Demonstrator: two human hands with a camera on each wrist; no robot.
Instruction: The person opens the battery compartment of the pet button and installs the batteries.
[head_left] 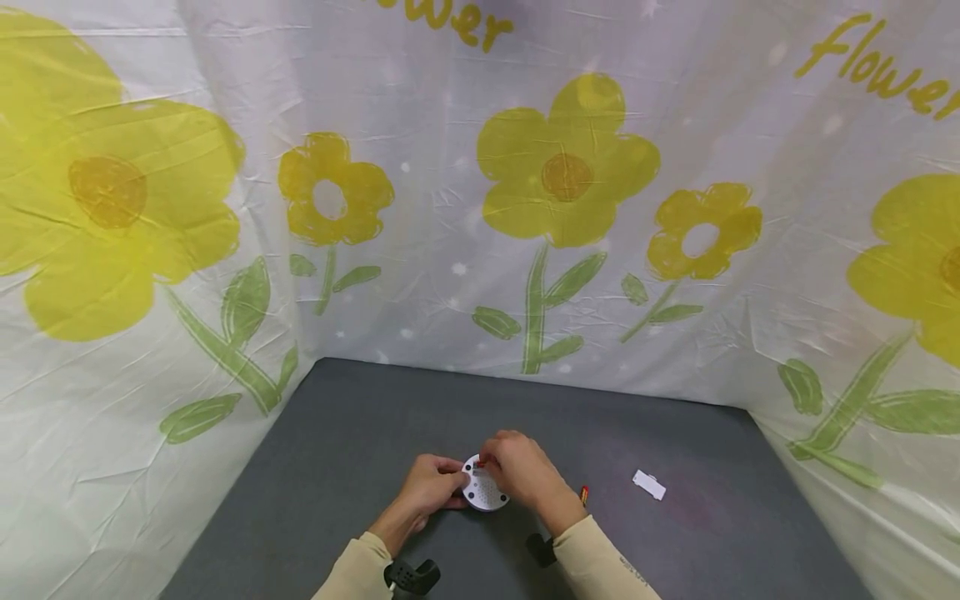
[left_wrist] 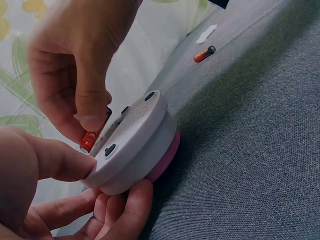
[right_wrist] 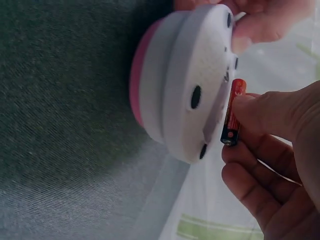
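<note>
A round white device (head_left: 486,495) with a pink band is held tilted near the middle of the dark table, its underside turned up. Small black feet (right_wrist: 195,97), tiny holes and an open battery slot show on that side. My left hand (head_left: 431,486) grips its rim, thumb on the upper edge and fingers below. Between thumb and fingers, my right hand (head_left: 521,472) pinches a red and black battery (right_wrist: 233,114). In the right wrist view this battery lies along the slot, right at its opening.
A second red and black battery (left_wrist: 204,53) lies on the table, right of the device. Farther right is a small white battery cover (head_left: 649,484). A white curtain (head_left: 435,283) with yellow flowers hangs behind and along both sides of the grey tabletop (head_left: 360,417).
</note>
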